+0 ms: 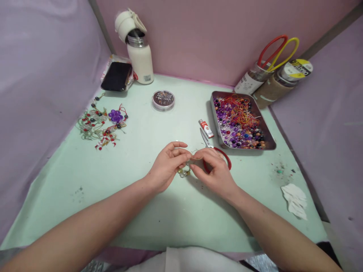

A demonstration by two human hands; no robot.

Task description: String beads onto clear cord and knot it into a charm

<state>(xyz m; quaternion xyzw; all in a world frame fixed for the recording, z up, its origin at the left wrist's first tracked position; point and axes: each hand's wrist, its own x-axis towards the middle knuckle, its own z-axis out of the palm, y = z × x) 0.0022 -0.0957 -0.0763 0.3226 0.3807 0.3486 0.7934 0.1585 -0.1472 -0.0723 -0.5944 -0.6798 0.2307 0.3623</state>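
My left hand (170,162) pinches a thin cord, thumb against forefinger, over the middle of the table. Close on its right, my right hand (214,168) has its thumb and fingers closed on the same cord (196,158). Below the fingertips hangs a small string of clear and yellowish beads (184,173), partly hidden by the hands. Red-handled scissors (228,160) lie under and beside my right hand, blades pointing away. A red and white lighter (206,129) rests just beyond them.
A metal tray (244,149) of beads and cords stands right. Beaded strings (92,122) lie left, near a round tin (163,100). Behind are a phone (117,76), an open white bottle (141,62) and jars (273,88). A crumpled tissue (295,200) lies at right.
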